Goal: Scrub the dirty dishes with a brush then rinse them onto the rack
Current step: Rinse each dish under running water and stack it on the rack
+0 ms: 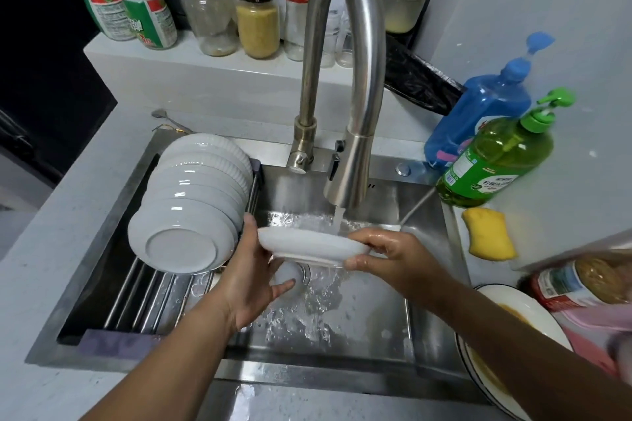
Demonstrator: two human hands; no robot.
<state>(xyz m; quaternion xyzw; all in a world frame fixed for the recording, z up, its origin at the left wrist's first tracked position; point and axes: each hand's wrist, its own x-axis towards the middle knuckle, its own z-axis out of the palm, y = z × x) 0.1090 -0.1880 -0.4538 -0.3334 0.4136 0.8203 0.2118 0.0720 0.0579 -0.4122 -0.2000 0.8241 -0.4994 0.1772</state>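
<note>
Sink [431, 215]: plate [307, 244] btwn hands, mid-basin.

Setting: home kitchen, sink corner; steel sink [386, 328] with gooseneck tap [345, 55] running; roll-up rack [143, 301] carrying stacked white bowls [191, 202]; ledge behind with jars [256, 24] and sauce bottles [136, 0]; dish-soap pump bottles [492, 154], yellow sponge [489, 232] on grey counter [61, 215].

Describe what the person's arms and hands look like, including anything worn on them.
Both forearms are bare, with no sleeves in view. The left hand and right hand wear no gloves, and no rings, watch or bracelets show. The right hand's fingers glisten with water.
</note>
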